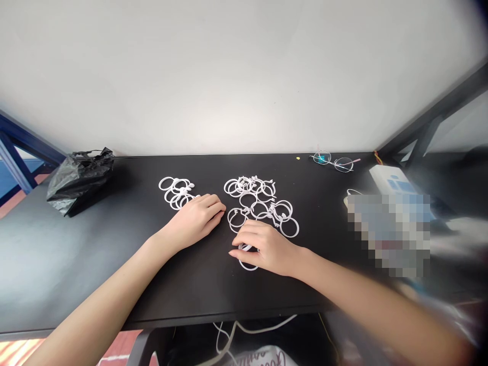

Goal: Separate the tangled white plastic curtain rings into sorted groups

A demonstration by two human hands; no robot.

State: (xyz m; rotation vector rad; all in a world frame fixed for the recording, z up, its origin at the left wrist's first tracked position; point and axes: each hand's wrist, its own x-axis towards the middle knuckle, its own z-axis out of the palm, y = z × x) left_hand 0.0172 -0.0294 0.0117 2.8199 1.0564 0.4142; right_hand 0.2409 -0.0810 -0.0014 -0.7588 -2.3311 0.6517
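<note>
White ring (249, 269) beneath right fingers (244, 239), seemingly touching.

My right hand (263, 248) covers part of a white ring (248, 267); my left hand (200, 217) overlaps a ring cluster (169, 195), and I can't quite tell whether they touch. Pixelation masks an object (385, 239) right of my hands. The bottom edge cuts my forearms (125, 287).

Before me a pale wall (244, 76) rises behind a black desk (190, 290), its left side gleaming; blue bars (23, 132) stand left, a dark frame (442, 108) right, reddish floor (120, 346) below.
</note>
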